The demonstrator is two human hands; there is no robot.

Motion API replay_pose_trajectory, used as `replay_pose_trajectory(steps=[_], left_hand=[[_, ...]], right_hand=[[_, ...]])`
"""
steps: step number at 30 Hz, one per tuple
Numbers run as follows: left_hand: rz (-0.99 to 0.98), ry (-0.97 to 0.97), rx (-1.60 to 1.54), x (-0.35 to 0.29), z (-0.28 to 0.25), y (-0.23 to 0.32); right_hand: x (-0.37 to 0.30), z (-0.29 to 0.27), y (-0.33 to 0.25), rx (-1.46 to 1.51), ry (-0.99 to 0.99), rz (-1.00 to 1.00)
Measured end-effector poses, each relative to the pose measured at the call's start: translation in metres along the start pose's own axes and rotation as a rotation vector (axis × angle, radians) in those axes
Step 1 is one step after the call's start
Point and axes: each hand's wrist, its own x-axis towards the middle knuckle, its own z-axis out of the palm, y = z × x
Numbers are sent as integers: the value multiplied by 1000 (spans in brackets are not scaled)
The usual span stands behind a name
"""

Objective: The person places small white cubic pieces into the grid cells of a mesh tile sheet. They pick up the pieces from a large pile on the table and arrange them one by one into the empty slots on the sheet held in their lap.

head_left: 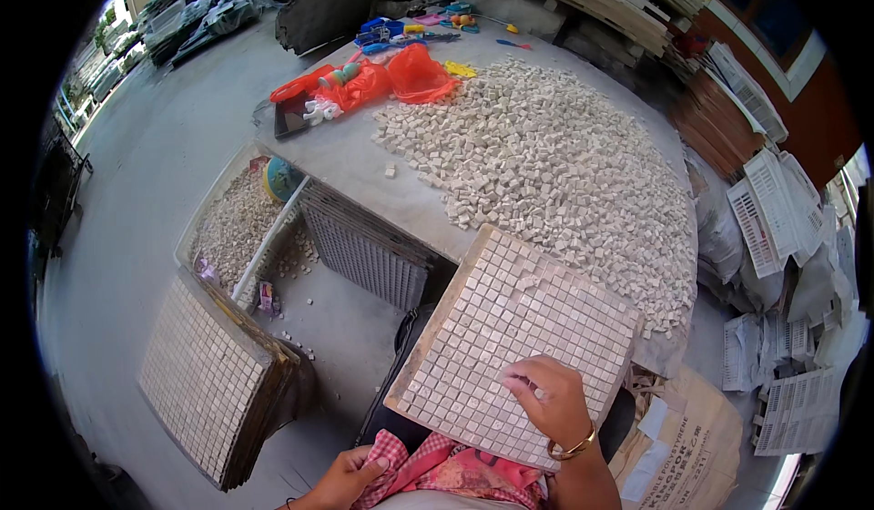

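Observation:
A board of small square stone tiles (510, 328) lies tilted across my lap, its tiles set in a grid within a wooden edge. Over its lower right part is my right hand (553, 405), fingers curled into a pinch; a tiny pale bit shows at the fingers, too small to name. A gold bracelet circles that wrist. At the lower edge, my left hand (346, 478) is closed on a pink checked cloth (396, 460) lying over my lap. Beyond the board, a large heap of loose stone tiles (555, 164) covers much of the table (364, 178).
At left stands a stack of filled tile boards (205, 373). Behind it, a bin (223, 223) holds loose tiles; gridded panels (360, 246) lean under the table. Red plastic bags (364, 82) and toys (382, 32) lie at the far end. White crates (760, 214) and a printed sack (683, 446) are right.

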Motion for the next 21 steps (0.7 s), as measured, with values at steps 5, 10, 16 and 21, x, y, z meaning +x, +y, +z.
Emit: replay_pose_trajectory(steps=[5, 10, 16, 21], left_hand=[[567, 129, 394, -23, 0, 34], [536, -361, 200, -45, 32, 60], [524, -368, -107, -72, 23, 87], [838, -230, 92, -46, 42, 121]], right_hand=[[-18, 39, 0, 176, -426, -33], [-36, 58, -34, 571, -692, -168], [-40, 7, -69, 553, -835, -70], [-28, 11, -88, 3, -131, -31]])
